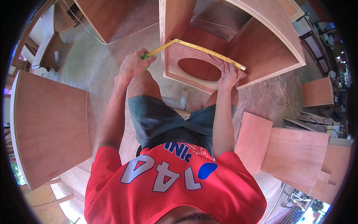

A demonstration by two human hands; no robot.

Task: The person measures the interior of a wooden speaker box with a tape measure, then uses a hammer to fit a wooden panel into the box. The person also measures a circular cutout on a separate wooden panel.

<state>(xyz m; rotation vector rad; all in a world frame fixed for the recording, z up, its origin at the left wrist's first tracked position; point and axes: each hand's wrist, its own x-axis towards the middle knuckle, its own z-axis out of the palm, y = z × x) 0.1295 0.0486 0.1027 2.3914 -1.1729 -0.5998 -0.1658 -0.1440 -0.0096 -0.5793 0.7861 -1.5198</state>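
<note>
My left hand (134, 64) is closed around the green case of a tape measure (144, 56), just left of an open plywood box (261, 26). The yellow blade (203, 49) runs out of the case, bends at the box's left side and stretches across a board with a large oval hole (199, 69). Near the blade's metal end, my right hand (228, 75) rests its fingers on the edge of the board, just under the tape. Whether those fingers pinch the blade or only press beside it is hard to see.
A big plywood panel or box (52, 127) stands at the left. Flat plywood pieces (294, 155) lie at the right, by a smaller wooden box (317, 92). A thin white cable (130, 35) crosses the concrete floor behind my left hand. A metal-looking frame piece (182, 99) lies between my knees.
</note>
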